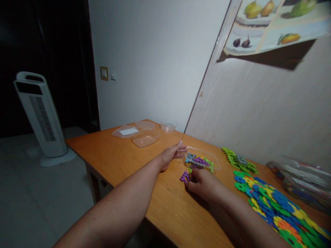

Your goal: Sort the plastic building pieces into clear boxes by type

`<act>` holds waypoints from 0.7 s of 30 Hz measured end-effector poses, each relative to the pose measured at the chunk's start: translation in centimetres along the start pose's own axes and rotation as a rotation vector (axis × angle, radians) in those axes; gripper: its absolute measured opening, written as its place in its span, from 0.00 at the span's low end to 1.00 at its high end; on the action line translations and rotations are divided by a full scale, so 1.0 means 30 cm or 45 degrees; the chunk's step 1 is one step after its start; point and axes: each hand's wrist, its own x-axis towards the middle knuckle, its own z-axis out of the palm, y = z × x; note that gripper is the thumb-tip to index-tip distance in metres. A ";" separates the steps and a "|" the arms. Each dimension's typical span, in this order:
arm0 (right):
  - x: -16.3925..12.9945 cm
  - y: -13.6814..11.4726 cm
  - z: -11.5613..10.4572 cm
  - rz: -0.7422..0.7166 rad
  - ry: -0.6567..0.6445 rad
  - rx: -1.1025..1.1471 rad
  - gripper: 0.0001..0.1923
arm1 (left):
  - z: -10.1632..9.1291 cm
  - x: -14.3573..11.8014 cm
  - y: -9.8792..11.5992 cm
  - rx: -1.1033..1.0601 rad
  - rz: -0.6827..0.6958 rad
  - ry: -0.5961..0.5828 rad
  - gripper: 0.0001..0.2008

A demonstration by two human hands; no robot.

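Observation:
My left hand (173, 154) is held upright at the left side of a clear plastic container (216, 162), its fingers stretched out and holding nothing. Inside the container lie purple, blue, yellow and green plastic building pieces (201, 161). My right hand (204, 182) is just in front of the container, its thumb and fingers closed on a purple plastic building piece (184, 177) with notched edges. Part of that piece is hidden by the fingers, and a bit of yellow-green shows behind it.
Light-green pieces (236, 160) lie near the wall. Many-coloured toothed discs (278, 203) spread over the table's right side, beside filled clear bags (305, 179). Farther back are a clear tub (146, 138), a lid (125, 131) and a round bowl (168, 126). A tower fan (42, 117) stands left.

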 end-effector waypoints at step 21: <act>-0.046 0.080 -0.168 0.090 -0.068 -0.111 0.16 | -0.003 -0.001 0.000 0.007 -0.004 -0.003 0.35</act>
